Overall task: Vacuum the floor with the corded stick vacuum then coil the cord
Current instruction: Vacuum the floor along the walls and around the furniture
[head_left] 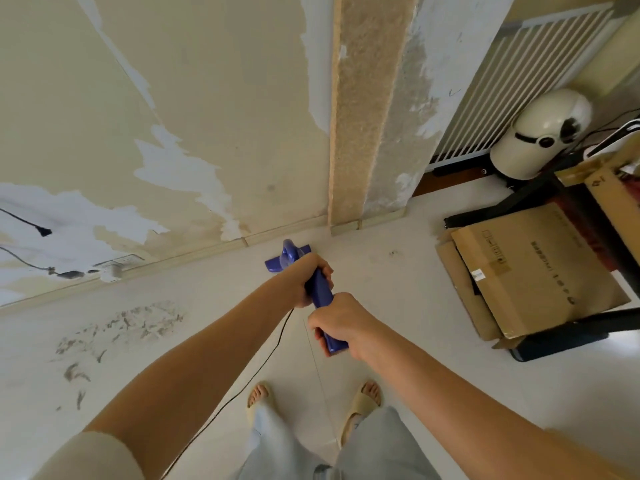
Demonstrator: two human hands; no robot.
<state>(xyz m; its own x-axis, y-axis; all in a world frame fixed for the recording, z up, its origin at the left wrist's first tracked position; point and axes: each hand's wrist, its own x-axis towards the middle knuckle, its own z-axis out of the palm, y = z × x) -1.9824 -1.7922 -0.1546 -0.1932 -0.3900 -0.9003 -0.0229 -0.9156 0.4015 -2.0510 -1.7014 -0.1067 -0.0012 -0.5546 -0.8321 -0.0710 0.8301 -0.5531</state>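
Pale tiled floor [398,292], scuffed with grey marks [117,327] at near left. Far wall [207,98] cream, paint peeled in white patches; bare rough strip [367,109] running down it to the skirting.

Around and in the way:
- Wall socket [119,263] low at far left, with a plug and adapter [110,273] in it; dark cables on the wall beside.
- White slatted radiator [519,84] at far right.
- White dome-shaped appliance [540,133] on the floor just in front of the radiator.
- Black frame legs [540,199] at right, standing over the cardboard.

Containers:
- Flattened cardboard boxes [530,271] stacked on the floor at right, under the black frame; contents not shown.
- Another cardboard box [606,192] further right, upper edge open; contents unclear.

Task items:
- Blue stick vacuum [320,292], head [287,258] on the floor close to the skirting, near the wall corner.
- Left hand [311,282] clamped round the handle, higher toward the head.
- Right hand [337,323] clamped round the handle end, nearest the body.
- Black cord [263,368] trailing from the handle down across the floor toward near left.

Two feet in beige slides [362,407] and pale trousers at near centre.
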